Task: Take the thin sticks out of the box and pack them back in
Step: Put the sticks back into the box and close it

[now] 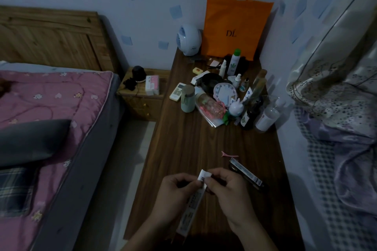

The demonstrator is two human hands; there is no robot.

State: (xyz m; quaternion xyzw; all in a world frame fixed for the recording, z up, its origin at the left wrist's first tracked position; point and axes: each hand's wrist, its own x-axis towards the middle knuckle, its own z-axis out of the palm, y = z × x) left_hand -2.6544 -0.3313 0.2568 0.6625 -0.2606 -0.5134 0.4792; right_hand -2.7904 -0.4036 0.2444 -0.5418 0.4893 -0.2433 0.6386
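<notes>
**A:** ok so where's the box at?

**B:** Both hands have it, above the near end of the desk [183,149]. The box [192,204] is long, thin and pale with print on it, tilted so the top end points away from the person. Left hand [175,191] is wrapped round the upper part, fingers closed on it. Right hand [226,187] has its fingertips pinched together on the white flap [204,175] at the top end, which is folded up and open.

**A:** any sticks out yet?

**B:** Can't see any. It's dim, and the mouth of the box is hidden behind the fingers, so I can't tell what's in there.

**A:** what else is near the box?

**B:** Just past the right hand on the desk there's a second long box [245,173], dark with a pale strip, lying flat and angled. A bit beyond that one, a pink clip [229,155]. Neither touches the held box.

**A:** and the far end?

**B:** Well away from the box, total clutter: bottles, a green-capped spray can [234,61], a remote [177,91], a white fan [188,39], and an orange bag [234,26] against the wall. Left of the desk is a bed with a pink quilt [51,104]; right of it, bunched-up fabric.
</notes>
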